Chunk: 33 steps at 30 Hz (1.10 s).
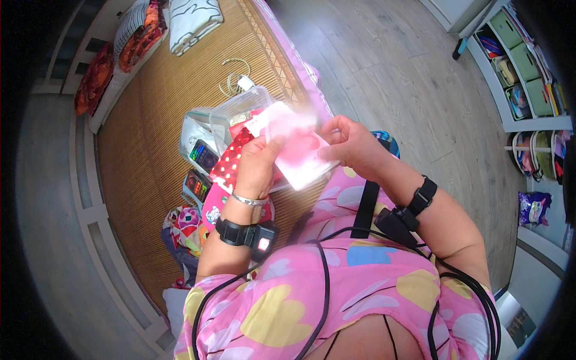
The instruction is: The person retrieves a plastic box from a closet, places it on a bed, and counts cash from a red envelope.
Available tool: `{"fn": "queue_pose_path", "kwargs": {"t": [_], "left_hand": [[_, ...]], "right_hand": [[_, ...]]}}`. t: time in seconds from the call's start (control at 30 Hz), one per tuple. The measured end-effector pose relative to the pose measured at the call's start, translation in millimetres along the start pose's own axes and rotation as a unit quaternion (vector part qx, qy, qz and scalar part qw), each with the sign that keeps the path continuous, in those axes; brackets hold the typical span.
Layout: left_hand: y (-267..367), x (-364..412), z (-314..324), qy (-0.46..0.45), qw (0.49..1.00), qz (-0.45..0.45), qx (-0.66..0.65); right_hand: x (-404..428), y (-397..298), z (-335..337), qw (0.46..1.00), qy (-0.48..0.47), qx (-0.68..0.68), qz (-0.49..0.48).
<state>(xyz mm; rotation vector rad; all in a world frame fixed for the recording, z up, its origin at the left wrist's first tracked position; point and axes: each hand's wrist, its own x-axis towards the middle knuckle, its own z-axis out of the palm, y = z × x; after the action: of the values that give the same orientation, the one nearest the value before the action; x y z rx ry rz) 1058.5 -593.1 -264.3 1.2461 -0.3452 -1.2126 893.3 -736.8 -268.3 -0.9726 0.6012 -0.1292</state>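
Note:
A thin, flat white-and-pink packet (299, 159) is stretched between my hands, its surface washed out by glare; whether it is card or plastic I cannot tell. My left hand (257, 159) pinches its left edge, thumb on top. At the right edge, my right hand (351, 144) grips it with thumb and curled fingers. Behind the packet sits a clear plastic box (258, 95) with red and white items partly hidden inside. A red fabric-like piece with white dots (228, 158) lies just left of my left hand.
A zip-type plastic bag (188, 123) and two dark boxes with colourful print (203, 155) lie on the bamboo bed mat (148, 130). Farther up are a white cable with a plug (245, 83) and a folded quilt (193, 20). A storage shelf (517, 67) stands across the wooden floor (432, 99).

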Motion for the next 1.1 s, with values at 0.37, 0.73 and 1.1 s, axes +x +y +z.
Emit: {"fn": "queue_pose_path", "kwargs": {"t": [0.37,0.73,1.1], "left_hand": [[9,-5,3,-0.008,0.996,-0.042,-0.074],[-1,0,7,0.021,1.000,-0.007,-0.021],[9,-3,-1,-0.033,0.997,-0.040,-0.064]], "right_hand": [[-2,-3,2,1.000,-0.011,0.002,0.019],[4,6,-2,0.997,0.002,0.064,0.030],[0,-1,2,0.999,-0.013,0.029,0.029]]}}
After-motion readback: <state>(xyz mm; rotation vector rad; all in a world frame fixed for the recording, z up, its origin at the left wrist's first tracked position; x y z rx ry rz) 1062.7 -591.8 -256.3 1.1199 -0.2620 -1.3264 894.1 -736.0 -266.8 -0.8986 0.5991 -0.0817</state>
